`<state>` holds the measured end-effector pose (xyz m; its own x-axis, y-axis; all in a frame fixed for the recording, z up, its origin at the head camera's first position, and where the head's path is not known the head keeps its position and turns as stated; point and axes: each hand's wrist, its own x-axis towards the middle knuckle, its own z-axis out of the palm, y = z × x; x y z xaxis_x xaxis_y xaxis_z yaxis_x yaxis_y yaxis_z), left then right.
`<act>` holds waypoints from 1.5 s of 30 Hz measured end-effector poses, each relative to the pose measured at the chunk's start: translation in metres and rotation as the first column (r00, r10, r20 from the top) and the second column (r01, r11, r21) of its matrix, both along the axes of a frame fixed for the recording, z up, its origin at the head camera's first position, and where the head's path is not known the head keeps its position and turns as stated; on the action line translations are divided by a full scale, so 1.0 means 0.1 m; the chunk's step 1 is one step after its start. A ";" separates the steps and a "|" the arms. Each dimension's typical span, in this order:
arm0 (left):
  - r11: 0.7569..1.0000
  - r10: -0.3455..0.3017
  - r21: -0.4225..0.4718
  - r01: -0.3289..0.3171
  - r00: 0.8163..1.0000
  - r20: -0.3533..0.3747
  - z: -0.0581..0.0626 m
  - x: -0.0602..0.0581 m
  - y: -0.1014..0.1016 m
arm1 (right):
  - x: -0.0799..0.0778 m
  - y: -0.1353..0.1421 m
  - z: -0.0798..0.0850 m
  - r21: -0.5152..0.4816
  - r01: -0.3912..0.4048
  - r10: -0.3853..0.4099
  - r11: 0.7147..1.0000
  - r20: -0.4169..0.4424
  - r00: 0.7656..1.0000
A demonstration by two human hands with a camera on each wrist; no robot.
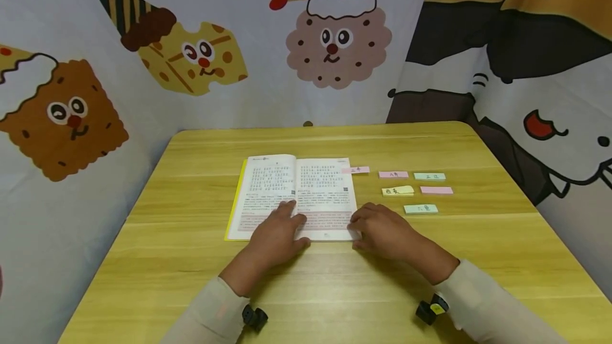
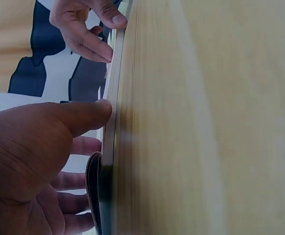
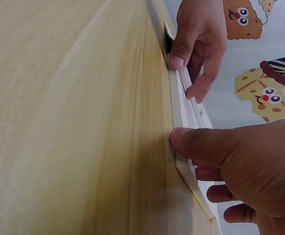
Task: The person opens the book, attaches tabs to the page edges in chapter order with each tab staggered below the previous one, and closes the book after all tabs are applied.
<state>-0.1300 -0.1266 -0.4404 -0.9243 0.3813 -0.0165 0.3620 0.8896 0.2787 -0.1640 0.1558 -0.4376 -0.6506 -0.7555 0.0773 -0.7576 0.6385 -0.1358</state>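
An open book (image 1: pixel 327 190) with printed text and a pink-shaded block low on each page lies flat on the wooden table. The left hand (image 1: pixel 277 232) rests over the lower middle of the book near the fold, fingers extended over the page. Its thumb (image 2: pixel 96 115) touches the book's bottom edge in the left wrist view. At the lower right corner, the right hand (image 1: pixel 384 231) holds the book's edge, its thumb (image 3: pixel 191 142) against the bottom edge and its forefinger bent over the page. A pink sticky tab (image 1: pixel 359 170) sticks out from the right page's upper edge.
Right of the book lie a pink pad (image 1: pixel 393 174), a green pad (image 1: pixel 429 176), a yellow pad (image 1: pixel 398 191), another pink pad (image 1: pixel 436 190) and a lower green pad (image 1: pixel 421 209), most with handwriting. A cartoon-printed curtain (image 1: pixel 268 105) hangs behind the table (image 1: pixel 191 275).
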 end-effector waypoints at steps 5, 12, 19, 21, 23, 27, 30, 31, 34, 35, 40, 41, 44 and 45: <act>1.000 -0.006 -0.011 0.006 1.000 0.008 0.00 -0.01 0.02 | -0.01 0.03 0.00 -0.025 -0.005 0.005 1.000 0.024 1.000; 1.000 -0.005 -0.014 0.005 1.000 -0.002 0.00 -0.02 0.05 | -0.05 0.05 0.00 -0.078 -0.031 0.031 0.996 -0.003 1.000; 0.999 0.001 -0.036 -0.002 1.000 -0.023 -0.02 -0.04 0.07 | -0.05 -0.02 0.07 -0.091 0.017 -0.024 0.996 -0.075 0.997; 0.999 -0.002 -0.035 0.001 1.000 -0.029 -0.02 -0.05 0.07 | -0.06 -0.04 0.09 -0.104 0.029 -0.041 0.994 -0.107 0.993; 0.999 -0.005 -0.034 0.004 0.999 -0.031 -0.03 -0.04 0.06 | -0.07 -0.06 0.11 -0.122 0.027 -0.044 0.992 -0.140 0.989; 1.000 -0.005 -0.018 0.005 1.000 -0.026 -0.03 -0.04 0.05 | -0.07 -0.09 0.13 -0.161 0.022 -0.053 0.987 -0.189 0.981; 1.000 -0.006 -0.012 0.006 1.000 -0.024 -0.03 -0.04 0.03 | -0.06 -0.11 0.14 -0.194 0.056 -0.092 0.979 -0.180 0.979; 1.000 -0.007 -0.011 0.007 1.000 -0.028 -0.04 -0.04 0.03 | -0.05 -0.11 0.14 -0.201 0.073 -0.109 0.977 -0.172 0.979; 1.000 -0.003 -0.024 0.003 0.999 -0.034 -0.03 -0.04 0.03 | -0.04 -0.12 0.13 -0.225 0.123 -0.158 0.967 -0.146 0.977; 1.000 0.005 -0.022 -0.005 0.999 -0.036 -0.02 -0.04 0.03 | -0.03 -0.11 0.13 -0.229 0.138 -0.173 0.963 -0.140 0.975; 0.995 0.086 0.046 -0.085 0.996 -0.025 0.00 -0.04 0.05 | -0.02 -0.07 0.11 -0.248 0.143 -0.183 0.958 -0.145 0.972; 0.992 0.108 0.068 -0.106 0.994 -0.021 0.00 -0.04 0.05 | -0.01 -0.06 0.11 -0.241 0.134 -0.171 0.961 -0.143 0.975; 0.980 0.162 0.123 -0.158 0.987 -0.023 0.00 -0.05 0.05 | -0.01 -0.04 0.09 -0.193 0.089 -0.115 0.977 -0.129 0.985; 0.975 0.177 0.141 -0.172 0.984 -0.026 0.00 -0.06 0.05 | -0.02 -0.03 0.08 -0.171 0.070 -0.091 0.983 -0.119 0.989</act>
